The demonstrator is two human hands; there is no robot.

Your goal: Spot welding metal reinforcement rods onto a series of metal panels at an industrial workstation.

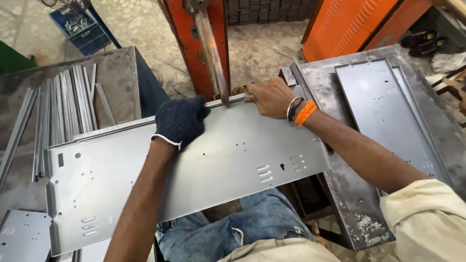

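Under the orange machine's worn metal arm point(212, 53), the left hand point(180, 121), in a dark knitted glove, presses down on the far edge of a long grey punched sheet-metal panel point(194, 167). The bare right hand point(271, 97) pinches that same edge beside the arm's tip. Fingers this close risk being caught, and the panel, overhanging the lap, could tip. Thin metal strips point(65, 109) lie on the left surface point(119, 73).
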